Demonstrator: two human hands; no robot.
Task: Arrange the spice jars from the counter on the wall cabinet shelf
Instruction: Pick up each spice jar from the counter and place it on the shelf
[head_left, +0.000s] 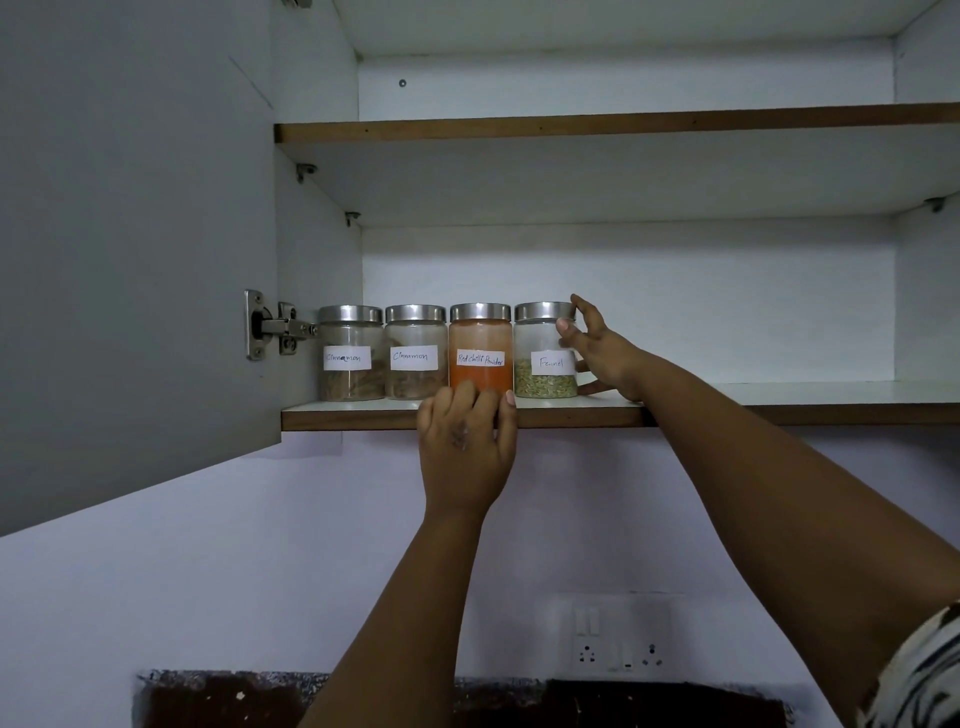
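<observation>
Four jars stand in a row at the left end of the lower shelf (727, 410), touching side by side, both hands up at them. The left hand (465, 441) is curled round the base of the chilli jar (480, 345) from the front, fingertips on the glass. The right hand (602, 353) is at the fennel jar (543, 348), just right of the other hand, thumb on its front and fingers round its far side. Beyond the left hand stand two cinnamon jars (382, 353). Handwritten white labels read "Cinnamon", "Cinnamon", "Red chilli Powder" and "Fennel". Each jar is clear glass with a steel lid; the chilli one is nearly full of orange-red powder, the fennel one about a third full of greenish seeds, the cinnamon ones low with brown sticks.
</observation>
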